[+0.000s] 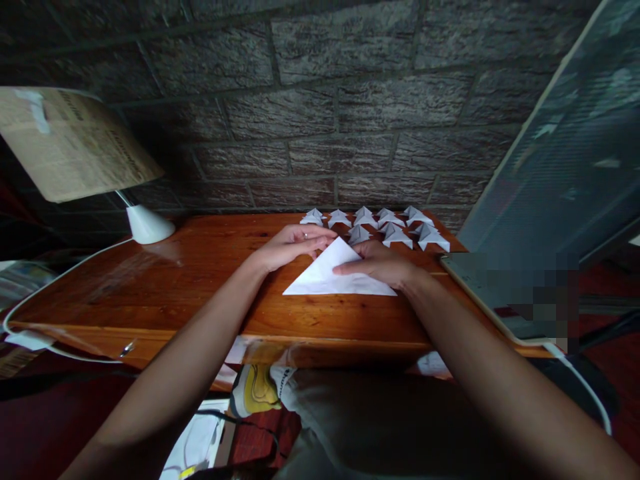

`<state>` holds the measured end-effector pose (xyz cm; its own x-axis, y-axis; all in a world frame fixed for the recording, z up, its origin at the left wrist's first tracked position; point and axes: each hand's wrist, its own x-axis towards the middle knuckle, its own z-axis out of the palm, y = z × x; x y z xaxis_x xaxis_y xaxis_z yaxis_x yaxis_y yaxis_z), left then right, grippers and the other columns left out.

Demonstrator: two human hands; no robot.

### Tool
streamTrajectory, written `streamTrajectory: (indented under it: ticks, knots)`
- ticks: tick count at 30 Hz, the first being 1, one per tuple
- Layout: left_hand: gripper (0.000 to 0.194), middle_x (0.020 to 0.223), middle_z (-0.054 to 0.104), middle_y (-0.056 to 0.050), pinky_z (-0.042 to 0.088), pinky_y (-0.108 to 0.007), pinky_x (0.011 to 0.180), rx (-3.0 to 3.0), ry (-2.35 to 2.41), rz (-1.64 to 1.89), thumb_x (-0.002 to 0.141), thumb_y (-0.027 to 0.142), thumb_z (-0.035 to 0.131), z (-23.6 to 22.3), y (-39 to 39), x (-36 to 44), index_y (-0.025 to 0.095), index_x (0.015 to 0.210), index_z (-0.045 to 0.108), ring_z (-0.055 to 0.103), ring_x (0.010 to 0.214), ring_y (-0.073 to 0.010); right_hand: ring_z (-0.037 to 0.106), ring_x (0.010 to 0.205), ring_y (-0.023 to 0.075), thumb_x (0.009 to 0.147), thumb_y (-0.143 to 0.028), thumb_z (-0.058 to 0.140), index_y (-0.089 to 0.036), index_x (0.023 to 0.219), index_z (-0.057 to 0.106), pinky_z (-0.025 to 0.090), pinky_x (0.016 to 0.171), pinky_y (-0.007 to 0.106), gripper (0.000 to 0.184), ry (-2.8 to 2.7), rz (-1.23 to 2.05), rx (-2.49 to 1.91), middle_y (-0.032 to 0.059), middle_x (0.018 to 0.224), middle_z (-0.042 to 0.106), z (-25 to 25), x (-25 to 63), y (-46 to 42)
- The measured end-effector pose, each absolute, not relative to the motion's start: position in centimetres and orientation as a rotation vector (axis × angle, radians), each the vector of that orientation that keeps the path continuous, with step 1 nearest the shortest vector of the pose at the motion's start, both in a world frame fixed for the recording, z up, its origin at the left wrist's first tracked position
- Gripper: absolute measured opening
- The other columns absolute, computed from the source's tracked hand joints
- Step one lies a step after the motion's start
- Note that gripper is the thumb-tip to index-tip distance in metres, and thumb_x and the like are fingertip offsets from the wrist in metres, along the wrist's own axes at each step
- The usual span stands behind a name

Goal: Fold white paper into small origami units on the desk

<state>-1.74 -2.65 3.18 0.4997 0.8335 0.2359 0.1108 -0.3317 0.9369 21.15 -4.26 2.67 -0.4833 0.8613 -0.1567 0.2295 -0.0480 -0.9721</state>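
Head view: sheet of white paper, folded to a triangle, at the middle of the wooden counter, long edge toward the person, tip pointing at the wall. Can't tell if the whole sheet lies flat.

Right hand half closed on the triangle's right slope, thumb on the upper face, other fingers mostly hidden, paper pinched. Left hand loosely curled at the left slope, fingertips by the tip, ring on one finger; can't tell if it grips the paper or only touches it.

Small folded paper pieces behind the right hand, near the wall: five in the back row, three in the front row, pale grey-white, pointed tops.

Far left of counter: lamp, white base, tan shade with print, shade tilted. White cord runs from the base over the counter's edge. Right end: flat grey object with pale rim, partly pixelated, can't tell what; white cable at its near corner. Tall grey panel slants beyond it.

Below the counter: yellow-and-grey shoe, dark trousers, white box on red floor.
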Motion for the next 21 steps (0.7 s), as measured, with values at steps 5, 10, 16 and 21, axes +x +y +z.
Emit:
streamTrajectory:
  ticks: [5,10,16,21]
  knots:
    - [0.049,0.083,0.077,-0.007,0.049,-0.025,0.064,1.784,0.868,1.004,0.072,0.059,0.078,1.9,-2.7,0.0,0.012,0.085,0.079,0.066,0.071,-0.0160,0.067,0.066,0.0151,0.063,-0.030,0.087,-0.019,0.080,0.080,0.050,0.060,0.022,0.022,-1.761,1.600,-1.197,0.0007,0.078,0.078,2.0,19.8,-4.9]
    - [0.052,0.069,0.071,-0.004,0.041,-0.022,0.053,1.758,0.937,1.246,0.070,0.063,0.078,1.0,-2.4,0.6,0.012,0.076,0.075,0.057,0.059,-0.0116,0.069,0.066,0.0150,0.066,-0.035,0.087,-0.017,0.080,0.078,0.052,0.059,0.022,0.025,-1.773,1.602,-1.170,0.0007,0.078,0.078,1.9,20.0,-4.5]
    - [0.054,0.058,0.059,0.001,0.032,-0.021,0.047,1.691,0.954,1.420,0.070,0.067,0.074,1.0,-2.0,0.6,0.014,0.071,0.067,0.045,0.051,-0.0085,0.076,0.072,0.0175,0.067,-0.033,0.090,-0.013,0.087,0.073,0.059,0.064,0.022,0.033,-1.706,1.701,-1.126,0.0055,0.080,0.078,2.1,20.8,-4.4]
    - [0.050,0.056,0.052,0.003,0.031,-0.020,0.047,1.837,0.960,1.172,0.074,0.060,0.074,1.0,-2.5,0.4,0.015,0.061,0.060,0.041,0.051,-0.0076,0.076,0.071,0.0162,0.070,-0.032,0.089,-0.012,0.085,0.073,0.060,0.063,0.019,0.029,-1.726,1.725,-1.093,0.0060,0.078,0.078,2.0,20.7,-4.4]
